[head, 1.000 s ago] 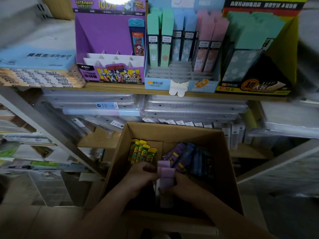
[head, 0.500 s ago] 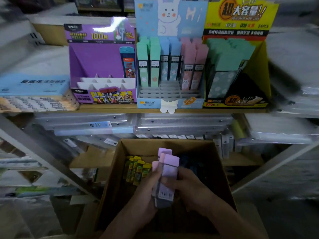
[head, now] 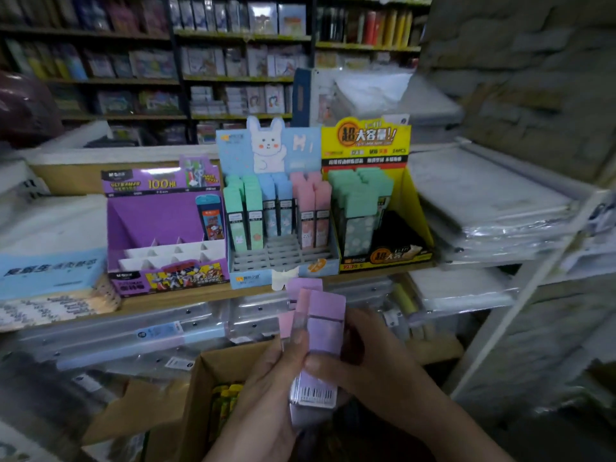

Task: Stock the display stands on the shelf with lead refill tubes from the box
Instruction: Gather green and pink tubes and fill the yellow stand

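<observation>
Since the earlier frame I have raised the bundle of purple lead refill tubes [head: 325, 325] clear of the box [head: 200, 405]; it now sits upright above the box's far rim, just below the shelf edge [head: 200, 296]. Left hand [head: 266, 385]: fingers curled round the bundle's left side, thumb laid along its front. Right hand [head: 376, 365]: thumb and fingers grip the right side (barcode label faces me). Blue rabbit stand [head: 253, 278]: directly behind the bundle.
</observation>
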